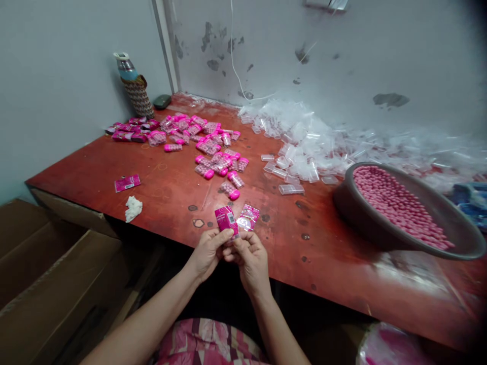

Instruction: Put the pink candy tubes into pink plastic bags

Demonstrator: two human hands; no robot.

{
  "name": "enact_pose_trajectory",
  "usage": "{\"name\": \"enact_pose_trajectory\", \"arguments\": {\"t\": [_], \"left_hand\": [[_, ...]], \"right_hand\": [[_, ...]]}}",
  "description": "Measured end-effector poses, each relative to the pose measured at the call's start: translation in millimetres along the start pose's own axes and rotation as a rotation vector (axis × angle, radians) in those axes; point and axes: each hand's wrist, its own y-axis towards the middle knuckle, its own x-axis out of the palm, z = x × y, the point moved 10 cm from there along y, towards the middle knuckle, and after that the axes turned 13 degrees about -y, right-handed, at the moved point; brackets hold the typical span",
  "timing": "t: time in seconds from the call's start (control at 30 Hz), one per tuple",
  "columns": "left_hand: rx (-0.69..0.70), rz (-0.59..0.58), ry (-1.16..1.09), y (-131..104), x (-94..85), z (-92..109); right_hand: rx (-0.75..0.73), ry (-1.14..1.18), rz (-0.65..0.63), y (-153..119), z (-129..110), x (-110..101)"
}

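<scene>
Close to the table's front edge, a pink printed label (225,219) with a white barcode stands up between my fingers. My left hand (210,249) pinches its lower left side, thumb on the front. My right hand (251,256) is closed at its lower right corner, the fingertips almost meeting those of the left. Whatever lies behind the label is hidden. Just beyond my right hand, a shiny pink-and-silver label (248,218) lies on the table. Past it are several small clear containers of pink balls with bright pink caps (230,190), lying on their sides.
A grey basin (348,203) of pink balls stands at the right. Clear empty containers (304,147) are heaped along the wall. Wrapped pink packs (131,131) and a bottle in a knitted cover (137,96) are back left. Cardboard boxes (72,289) stand below left.
</scene>
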Motion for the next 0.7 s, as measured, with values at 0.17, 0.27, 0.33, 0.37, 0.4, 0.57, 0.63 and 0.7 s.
{"name": "enact_pose_trajectory", "arguments": {"t": [0.17,0.27,0.33,0.37,0.4,0.57,0.63,0.7], "left_hand": [[0.252,0.102,0.065,-38.3,-12.8,74.4],[0.774,0.258,0.001,-101.0,-41.6,173.7],[1.081,0.412,0.01,-143.6,-65.2,216.2],[1.123,0.445,0.057,-149.6,-71.3,224.1],[1.12,0.455,0.126,-146.4,-73.8,225.0],[0.779,0.144,1.035,-42.5,-14.3,141.1],[0.754,-0.082,1.42,-5.2,22.0,90.5],[0.716,-0.22,1.69,23.9,40.6,49.9]], "right_hand": [[0.018,-0.044,-0.088,-3.1,3.0,17.9],[0.005,-0.079,-0.11,-4.0,2.8,17.3],[-0.008,-0.109,-0.097,-3.0,2.5,12.0],[-0.012,-0.124,-0.088,-2.5,2.6,8.9],[-0.014,-0.138,-0.078,-2.2,2.7,5.8],[-0.029,-0.2,-0.011,-5.4,-3.3,-11.5],[-0.036,-0.23,0.017,-7.9,-8.5,-20.2],[-0.035,-0.258,0.049,-9.5,-14.0,-30.7]]}}
